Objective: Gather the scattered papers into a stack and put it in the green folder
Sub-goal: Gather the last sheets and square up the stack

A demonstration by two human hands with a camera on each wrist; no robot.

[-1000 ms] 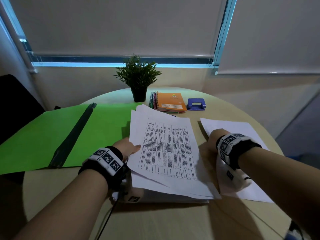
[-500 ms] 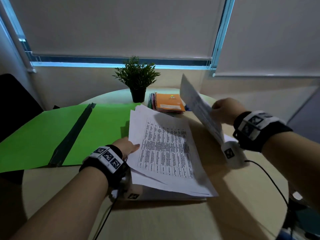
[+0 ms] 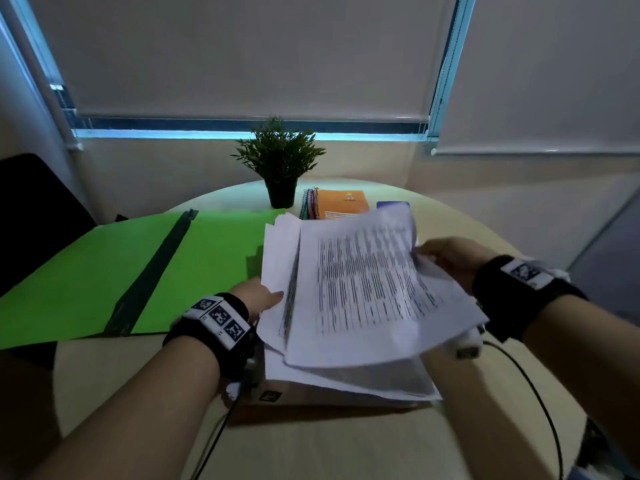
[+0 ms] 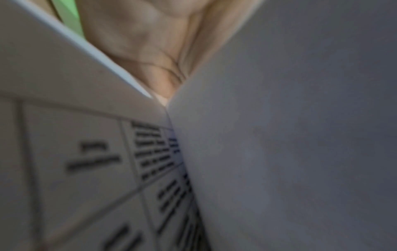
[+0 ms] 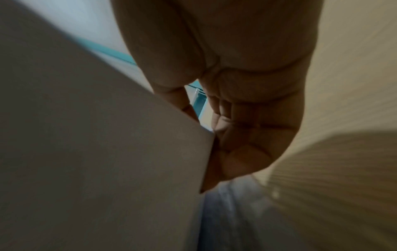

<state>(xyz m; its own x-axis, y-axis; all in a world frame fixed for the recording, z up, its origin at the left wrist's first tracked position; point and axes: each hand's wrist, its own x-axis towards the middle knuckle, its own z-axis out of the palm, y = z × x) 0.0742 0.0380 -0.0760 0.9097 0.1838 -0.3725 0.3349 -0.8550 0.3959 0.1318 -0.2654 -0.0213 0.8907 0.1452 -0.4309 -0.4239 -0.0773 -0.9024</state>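
Observation:
The green folder (image 3: 121,271) lies open on the left of the table. Beside it sits the paper stack (image 3: 278,244), with my left hand (image 3: 256,296) gripping its left edge, thumb on top and fingers hidden below. My right hand (image 3: 446,258) pinches the right edge of a printed sheet (image 3: 363,289), blurred and hanging just over the stack. In the left wrist view, the printed stack (image 4: 86,161) is wedged against my left hand (image 4: 154,59). In the right wrist view, my right hand (image 5: 212,152) curls onto the sheet (image 5: 107,152).
A potted plant (image 3: 280,168), orange spiral notebooks (image 3: 341,202) and a blue hole punch (image 3: 393,204), partly hidden by the sheet, stand at the back of the round table (image 3: 346,445). A black chair (image 3: 34,209) is at the left. A cable (image 3: 536,393) trails from my right wrist.
My right hand took the sheet off the table at the right, lifted it, and carried it left over the stack. My left hand stayed on the stack's edge.

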